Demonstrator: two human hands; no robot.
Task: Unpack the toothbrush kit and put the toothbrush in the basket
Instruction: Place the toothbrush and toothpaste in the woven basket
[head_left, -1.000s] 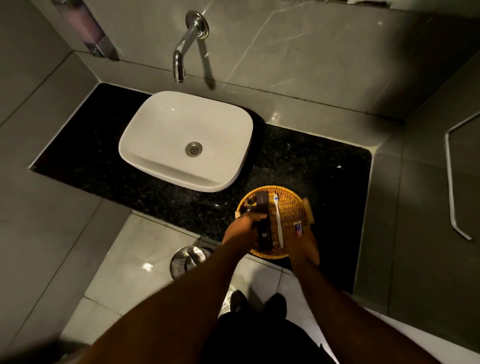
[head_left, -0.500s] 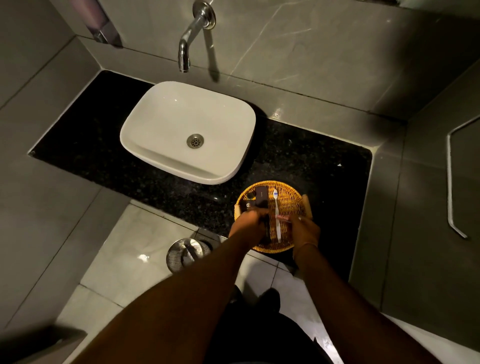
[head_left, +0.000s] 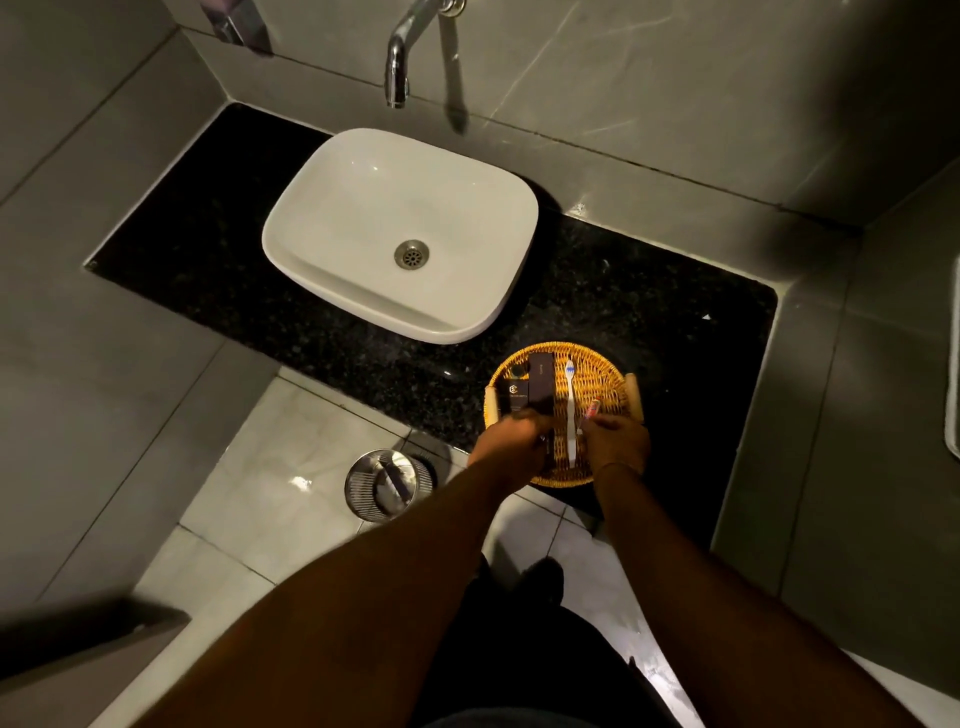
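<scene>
Toothbrush (head_left: 570, 410) already lies in the basket (head_left: 605, 364) beside the sink (head_left: 363, 208); left hand (head_left: 511, 441) grips a dark box (head_left: 540, 387), right hand (head_left: 615, 441) pinches a small tube (head_left: 593, 407), seemingly finishing.

A white basin (head_left: 400, 228) sits on the black granite surface (head_left: 649, 291) under a chrome tap (head_left: 397, 67); a steel wastebin (head_left: 389, 483) stands on the floor.
</scene>
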